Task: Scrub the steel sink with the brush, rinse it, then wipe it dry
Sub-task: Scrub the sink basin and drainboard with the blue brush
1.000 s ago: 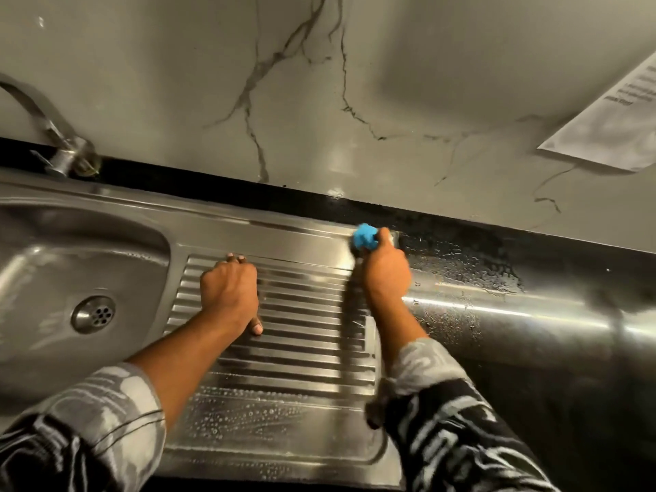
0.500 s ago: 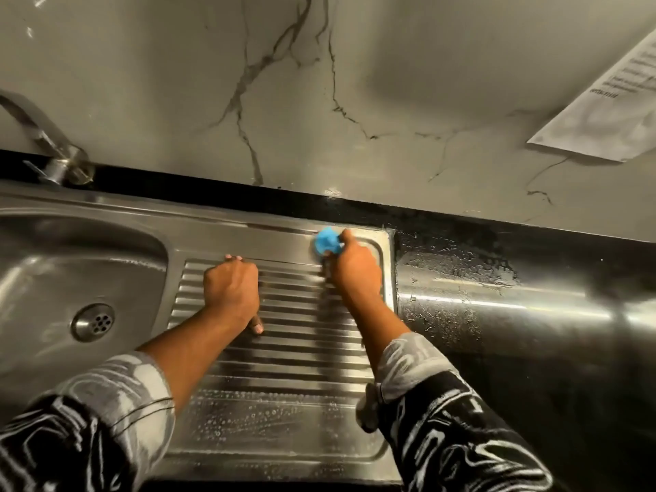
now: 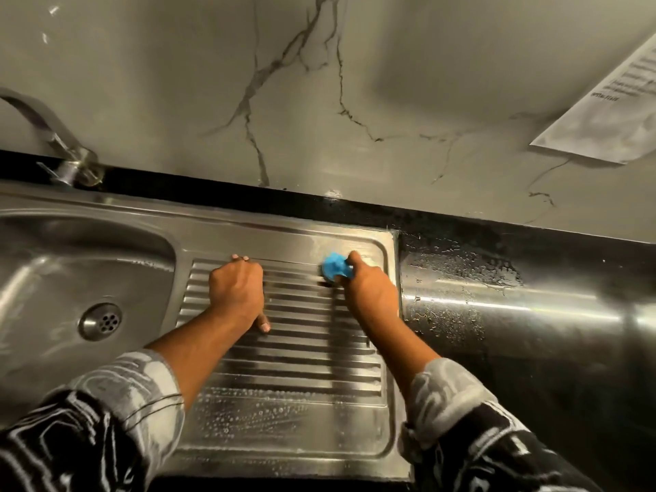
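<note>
Black counter [image 3: 568, 367] running L to R w/ steel sink [image 3: 284, 239] sitting flush in it. Drops [image 3: 461, 271] lying on counter just R of sink edge, also on sink's near flat strip. Left hand [image 3: 236, 291] resting fisted on ribs [image 3: 301, 349], thumb touching steel. Brush [image 3: 335, 266] pressing on ribs' far-R end, right hand [image 3: 371, 294] gripping it.

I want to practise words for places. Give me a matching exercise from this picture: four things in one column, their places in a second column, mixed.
1. brush
2. drain
3. tap
4. paper sheet

a. on the wall, upper right
b. in the right hand, on the drainboard
c. at the bottom of the basin
d. behind the basin, far left

Pairs: 1-b, 2-c, 3-d, 4-a
</note>
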